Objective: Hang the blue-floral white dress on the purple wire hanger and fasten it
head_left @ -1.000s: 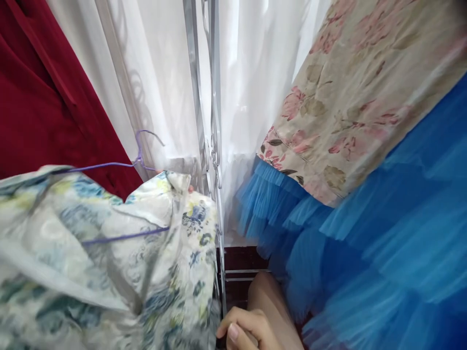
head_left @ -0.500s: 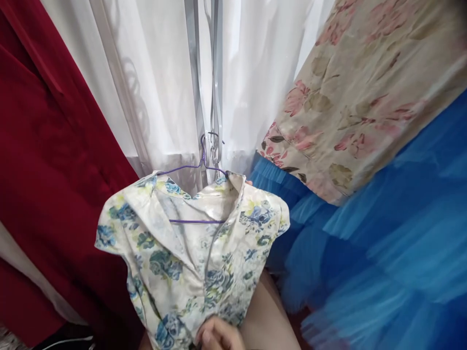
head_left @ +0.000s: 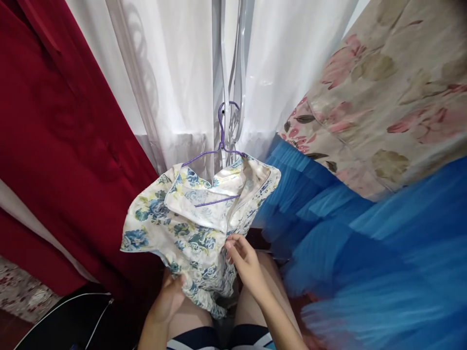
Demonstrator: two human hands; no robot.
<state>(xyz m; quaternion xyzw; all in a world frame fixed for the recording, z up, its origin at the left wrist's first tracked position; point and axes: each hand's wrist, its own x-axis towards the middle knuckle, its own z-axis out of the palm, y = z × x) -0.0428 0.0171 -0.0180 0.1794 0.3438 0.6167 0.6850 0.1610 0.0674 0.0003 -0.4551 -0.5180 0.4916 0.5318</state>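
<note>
Two hands [head_left: 170, 296] [head_left: 241, 253] gripping floral blouse [head_left: 195, 238], white curtain [head_left: 178, 73] behind, red cloth [head_left: 73, 141], blue tulle [head_left: 365, 272]

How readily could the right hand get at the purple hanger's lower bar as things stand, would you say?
Probably yes: the lower bar lies largely bare in the open neck of the floral blouse, above the right hand. That hand seems to pinch the blouse's front, so it might first let go.
</note>
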